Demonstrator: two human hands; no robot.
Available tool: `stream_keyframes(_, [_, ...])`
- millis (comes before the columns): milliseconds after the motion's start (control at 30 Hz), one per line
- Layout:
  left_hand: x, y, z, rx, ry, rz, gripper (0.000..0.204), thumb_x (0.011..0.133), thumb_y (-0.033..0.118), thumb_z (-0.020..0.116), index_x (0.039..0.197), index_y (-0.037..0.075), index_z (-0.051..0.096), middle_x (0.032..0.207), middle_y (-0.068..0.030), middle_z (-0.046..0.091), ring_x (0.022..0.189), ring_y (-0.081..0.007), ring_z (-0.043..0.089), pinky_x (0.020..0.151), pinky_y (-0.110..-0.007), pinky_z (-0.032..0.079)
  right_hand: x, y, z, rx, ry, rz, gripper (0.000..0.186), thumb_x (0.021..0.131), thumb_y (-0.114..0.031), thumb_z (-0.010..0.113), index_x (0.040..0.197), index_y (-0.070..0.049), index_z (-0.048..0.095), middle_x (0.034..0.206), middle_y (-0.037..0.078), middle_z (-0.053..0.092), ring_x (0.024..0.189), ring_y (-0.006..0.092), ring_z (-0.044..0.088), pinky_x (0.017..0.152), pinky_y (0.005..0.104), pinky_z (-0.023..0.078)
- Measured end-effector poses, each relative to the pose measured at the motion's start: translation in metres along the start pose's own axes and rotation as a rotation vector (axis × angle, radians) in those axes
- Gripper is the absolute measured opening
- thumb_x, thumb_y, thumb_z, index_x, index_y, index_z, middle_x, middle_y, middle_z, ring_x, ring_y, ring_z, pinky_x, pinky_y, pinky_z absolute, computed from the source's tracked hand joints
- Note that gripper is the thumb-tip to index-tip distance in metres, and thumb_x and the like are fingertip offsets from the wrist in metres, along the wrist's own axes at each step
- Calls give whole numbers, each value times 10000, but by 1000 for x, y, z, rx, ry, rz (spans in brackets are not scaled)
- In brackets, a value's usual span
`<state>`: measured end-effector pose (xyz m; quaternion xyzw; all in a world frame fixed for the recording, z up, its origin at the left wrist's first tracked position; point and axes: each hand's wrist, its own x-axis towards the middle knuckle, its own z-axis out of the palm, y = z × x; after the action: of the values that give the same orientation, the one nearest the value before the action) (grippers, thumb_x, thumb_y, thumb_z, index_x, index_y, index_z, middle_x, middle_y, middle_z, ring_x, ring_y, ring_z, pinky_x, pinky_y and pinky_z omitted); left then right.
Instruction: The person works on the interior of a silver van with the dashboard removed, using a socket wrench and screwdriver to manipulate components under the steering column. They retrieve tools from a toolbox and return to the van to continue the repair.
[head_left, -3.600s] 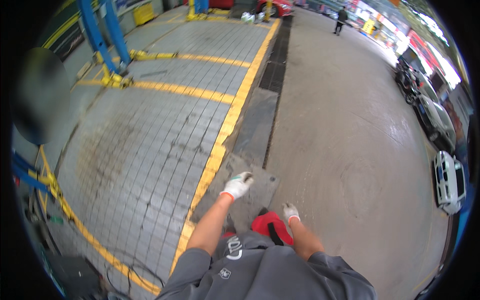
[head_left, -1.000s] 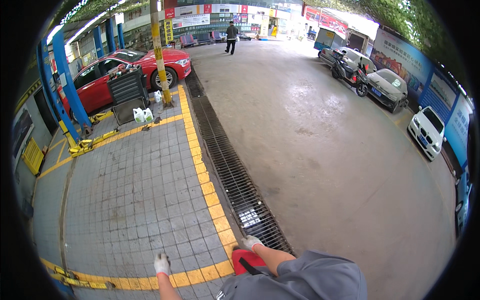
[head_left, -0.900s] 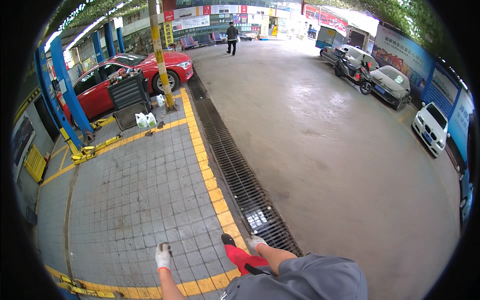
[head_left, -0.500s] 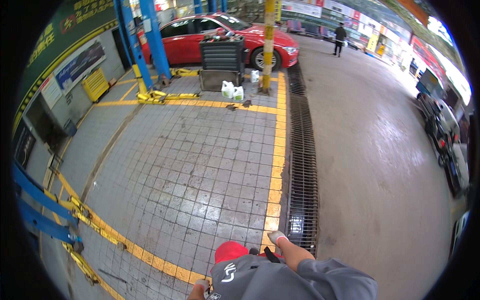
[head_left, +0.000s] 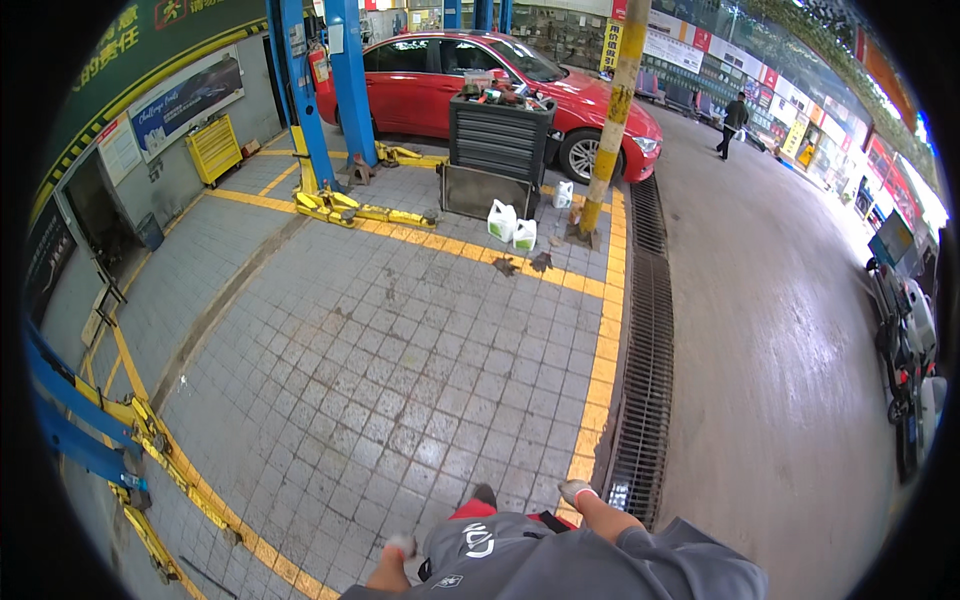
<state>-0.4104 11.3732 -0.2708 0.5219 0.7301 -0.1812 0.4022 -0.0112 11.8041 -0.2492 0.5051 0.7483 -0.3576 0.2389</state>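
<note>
Left grip (head_left: pixel 402 545), a hand in a whitish fabric glove, is low in the view, beside the person's dark grey short-sleeved shirt (head_left: pixel 560 560); it is blurred, so I cannot tell whether its fingers are apart or together. Right grip (head_left: pixel 576 491), in a similar whitish glove, is on the other side of the body; its fingers seem bent, but I cannot tell if they are closed on something. Seen from above, this right grip appears over the yellow painted floor line (head_left: pixel 595 400), just beside the long dark metal drain grate (head_left: pixel 645 400) (how high the hand is above the ground, the view does not make clear). The grate runs along the right side of the line, toward the front of a shiny red car (head_left: pixel 410 90).

Between the two hands, a dark shoe (head_left: pixel 485 494) and a bit of red trouser leg (head_left: pixel 474 510) are visible on the grey square-tiled floor (head_left: pixel 400 350). Farther ahead, near the car, stands a dark grey tool cabinet with drawers (head_left: pixel 495 140). Two white plastic jugs with handles (head_left: pixel 502 222) stand at its foot, near a round post with worn yellow paint (head_left: pixel 610 130). At the far right, another person in dark clothes (head_left: pixel 735 120) is upright on the smooth brown-grey concrete (head_left: pixel 740 380).
</note>
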Motion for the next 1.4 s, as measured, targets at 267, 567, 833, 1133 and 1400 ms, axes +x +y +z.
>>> stream_keyframes(267, [271, 2, -587, -786, 800, 7, 500, 1121, 469, 585, 1373, 70, 749, 1285, -228, 809, 1201, -360, 778, 1010, -445, 598, 234, -97, -217, 232, 173, 102, 543, 1187, -313, 355, 1467, -29, 724, 1570, 267, 659, 1427, 430, 665, 1246, 521, 504])
stream_keyframes(567, [437, 34, -736, -687, 437, -92, 709, 1087, 587, 540, 1513, 38, 678, 1500, -292, 700, 1426, -468, 649, 1212, -510, 507, 527, -125, -443, 31, -11, 16, 558, 1160, -378, 422, 1497, -36, 705, 1547, 283, 664, 1460, 421, 641, 1240, 521, 486])
stream_keyframes(833, [465, -58, -641, -40, -18, -34, 452, 1119, 319, 481, 1211, 54, 836, 1255, -217, 827, 1098, -390, 819, 995, -496, 641, 802, -205, -631, -150, 289, -280, 440, 1144, -328, 495, 1314, -11, 749, 1343, 276, 771, 1248, 480, 734, 1092, 560, 576])
stream_keyframes(1133, [658, -178, -825, -605, 56, -304, 447, 1089, 330, 512, 988, 41, 838, 1050, -208, 848, 1006, -376, 827, 887, -513, 642, 936, -304, -742, -313, -23, -227, 399, 1099, -250, 510, 1320, -41, 768, 1382, 302, 750, 1293, 450, 734, 1125, 552, 572])
stream_keyframes(1400, [970, -299, -1354, -755, 592, -283, 401, 1066, 395, 613, 1092, 19, 751, 793, -117, 742, 649, -209, 677, 593, -451, 521, 1034, -423, -935, 20, 149, -196, 539, 1164, -445, 444, 1389, -40, 720, 1508, 304, 679, 1386, 526, 632, 1209, 529, 497])
